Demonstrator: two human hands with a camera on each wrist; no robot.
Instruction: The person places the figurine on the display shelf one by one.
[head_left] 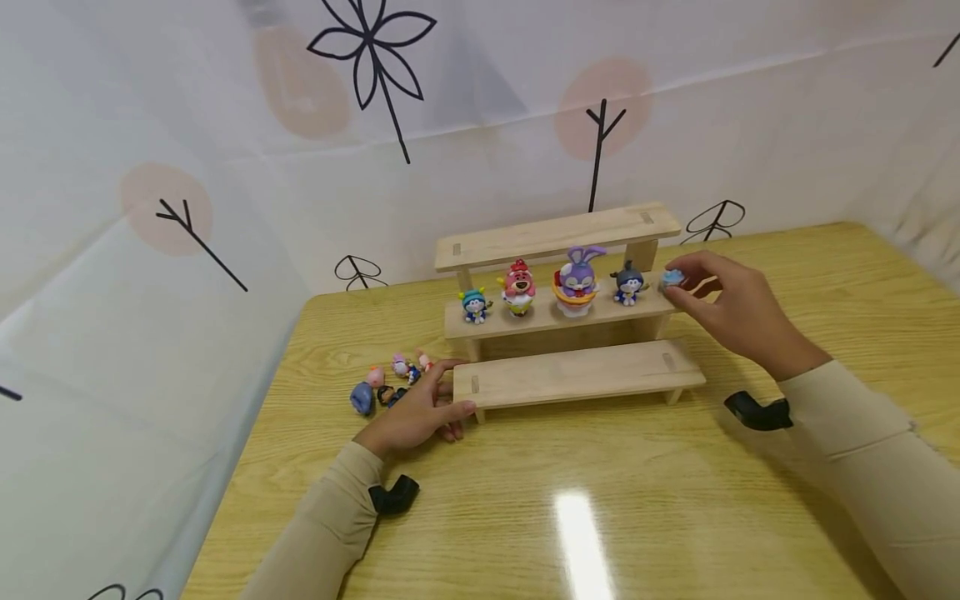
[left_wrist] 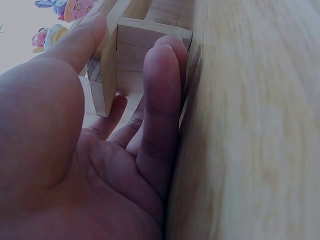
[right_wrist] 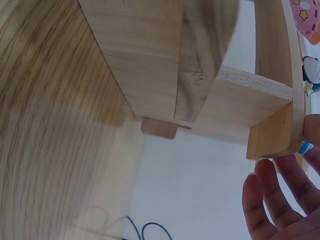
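Note:
My right hand (head_left: 738, 308) pinches a small light-blue figurine (head_left: 672, 277) at the right end of the middle step of a wooden three-step display stand (head_left: 577, 377). In the right wrist view, fingers (right_wrist: 272, 190) reach round that step's end, with a bit of blue (right_wrist: 304, 147) between them. My left hand (head_left: 420, 412) grips the lowest step's left end, thumb on the board and the other fingers lower, around its leg (left_wrist: 102, 87). Along the middle step stand a teal-capped figurine (head_left: 475, 307), a pink bear (head_left: 518, 287), a purple rabbit (head_left: 577, 279) and a dark-capped figurine (head_left: 628, 285).
Several loose figurines lie on the wood-grain table (head_left: 525, 500) left of the stand, among them a blue-grey one (head_left: 362, 398) and a pink one (head_left: 375, 377), close to my left hand. A white patterned cloth (head_left: 480, 167) hangs behind the stand and along the left side.

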